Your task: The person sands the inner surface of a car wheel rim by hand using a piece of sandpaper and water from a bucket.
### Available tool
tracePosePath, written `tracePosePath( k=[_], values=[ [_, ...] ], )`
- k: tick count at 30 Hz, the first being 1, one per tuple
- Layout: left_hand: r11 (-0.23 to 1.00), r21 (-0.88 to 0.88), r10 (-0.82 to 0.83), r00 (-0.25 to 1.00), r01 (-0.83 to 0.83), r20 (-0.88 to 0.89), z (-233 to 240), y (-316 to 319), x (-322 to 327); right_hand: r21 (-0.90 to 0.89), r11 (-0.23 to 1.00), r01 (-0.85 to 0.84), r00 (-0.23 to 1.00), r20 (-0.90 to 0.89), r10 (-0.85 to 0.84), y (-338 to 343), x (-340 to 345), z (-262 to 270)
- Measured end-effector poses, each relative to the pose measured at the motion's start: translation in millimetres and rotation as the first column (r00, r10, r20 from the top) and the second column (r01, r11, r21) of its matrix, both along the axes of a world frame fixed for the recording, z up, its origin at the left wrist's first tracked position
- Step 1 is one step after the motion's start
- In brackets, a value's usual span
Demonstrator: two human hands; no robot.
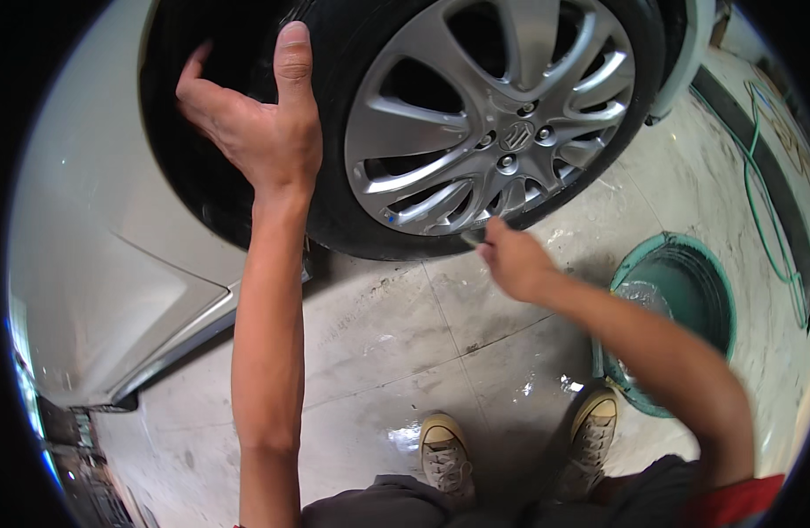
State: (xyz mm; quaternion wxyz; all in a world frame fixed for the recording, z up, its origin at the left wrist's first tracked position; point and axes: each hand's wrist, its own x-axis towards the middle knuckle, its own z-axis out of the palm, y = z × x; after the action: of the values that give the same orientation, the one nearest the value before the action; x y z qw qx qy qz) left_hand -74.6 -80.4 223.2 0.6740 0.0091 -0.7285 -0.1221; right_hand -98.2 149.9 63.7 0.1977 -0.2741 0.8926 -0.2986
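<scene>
My left hand (pixel 263 125) is raised in front of the dark wheel arch, beside the tyre (pixel 335 165), thumb up and fingers apart, with nothing visible in it. At the lower rim of the silver alloy wheel (pixel 411 132), my right hand (pixel 517 261) is closed on a small, blurred thin object (pixel 471 237) too unclear to name. That object is close to the tyre's lower sidewall. The wheel has a Suzuki centre cap (pixel 517 136) with wheel nuts around it.
A green plastic tub (pixel 728 297) with a clear item inside stands on the wet tiled floor (pixel 391 343), partly behind my right forearm. The light-coloured car body (pixel 134 198) fills the left. A green hose (pixel 754 191) lies at the far right. My sneakers (pixel 448 452) are below.
</scene>
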Motion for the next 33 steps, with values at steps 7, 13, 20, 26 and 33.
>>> tracePosePath(
  k=[7,13,20,26,33],
  values=[
    [0.935,0.086,0.304,0.901,-0.345,0.31,2,28,0,-0.613,0.488,0.621,0.755,0.301,-0.583,-84,73,-148],
    [0.906,0.111,0.375,0.895,-0.409,0.242,2,30,-3,-0.829,0.236,0.508,0.625,0.166,-0.762,-144,58,-143],
    [0.924,0.088,0.348,0.914,-0.371,0.208,-4,27,-7,-0.854,0.315,0.413,0.652,0.036,-0.757,-149,54,-157],
    [0.982,-0.099,0.179,0.961,-0.161,0.21,-11,17,-16,-0.692,0.514,0.508,0.668,-0.06,-0.741,-150,39,-137],
    [0.992,-0.063,0.121,0.959,-0.108,0.258,-7,13,-11,-0.706,0.615,0.351,0.729,-0.206,-0.653,-136,37,-168]
  ],
)
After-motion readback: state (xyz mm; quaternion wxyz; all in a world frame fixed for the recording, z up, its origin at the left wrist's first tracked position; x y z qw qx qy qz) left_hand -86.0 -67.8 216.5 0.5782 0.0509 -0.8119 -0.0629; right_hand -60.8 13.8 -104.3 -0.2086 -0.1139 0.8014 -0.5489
